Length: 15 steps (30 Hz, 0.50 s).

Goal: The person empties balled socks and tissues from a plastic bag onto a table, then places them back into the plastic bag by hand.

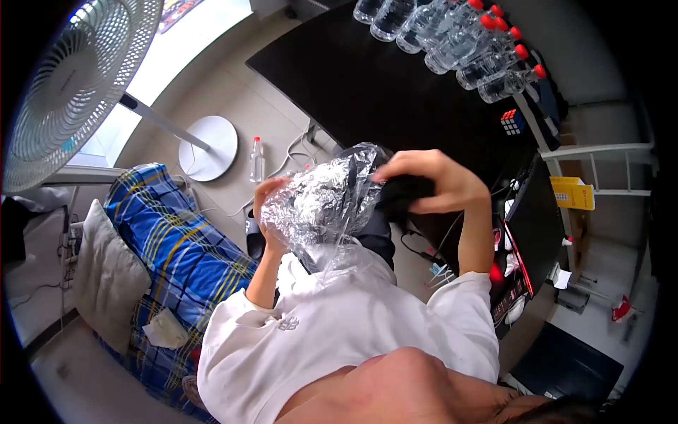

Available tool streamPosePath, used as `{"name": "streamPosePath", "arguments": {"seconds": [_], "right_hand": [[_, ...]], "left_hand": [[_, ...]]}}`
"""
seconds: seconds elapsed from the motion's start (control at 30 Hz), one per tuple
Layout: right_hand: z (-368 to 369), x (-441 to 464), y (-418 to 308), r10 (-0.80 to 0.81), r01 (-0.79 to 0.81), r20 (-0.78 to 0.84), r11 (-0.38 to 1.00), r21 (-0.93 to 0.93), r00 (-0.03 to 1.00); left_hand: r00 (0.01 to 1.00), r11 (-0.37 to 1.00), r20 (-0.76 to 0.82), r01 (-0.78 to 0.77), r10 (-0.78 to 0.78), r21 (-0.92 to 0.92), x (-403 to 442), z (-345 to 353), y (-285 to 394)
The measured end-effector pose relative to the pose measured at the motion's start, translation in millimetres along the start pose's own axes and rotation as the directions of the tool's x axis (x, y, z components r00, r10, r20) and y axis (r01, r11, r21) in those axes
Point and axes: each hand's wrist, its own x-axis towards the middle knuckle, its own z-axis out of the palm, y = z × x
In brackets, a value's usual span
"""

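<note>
A crinkled clear plastic bag is held up in front of my chest, shiny with reflections. My left hand grips its left side, with the fingers partly behind the film. At the bag's upper right, my right hand is curled around a black soft item, its fingertips touching the plastic edge. Dark material shows through or behind the bag near its top; whether it lies inside cannot be made out.
A dark table bears several red-capped bottles and a puzzle cube. Left are a standing fan and a plaid-covered bed. A bottle stands on the floor. An open laptop is at the right.
</note>
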Motion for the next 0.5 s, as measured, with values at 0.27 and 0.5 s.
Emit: {"name": "streamPosePath", "arguments": {"seconds": [0.27, 0.5], "right_hand": [[38.4, 4.2, -34.5, -0.167, 0.172, 0.055, 0.854, -0.491, 0.984], [63.3, 17.6, 21.4, -0.382, 0.181, -0.199, 0.755, -0.630, 0.903]], "left_hand": [[0.986, 0.988, -0.145, 0.055, -0.076, -0.146, 7.5, 8.1, 1.4], [1.000, 0.999, 0.005, 0.018, -0.017, -0.038, 8.5, -13.1, -5.5]]}}
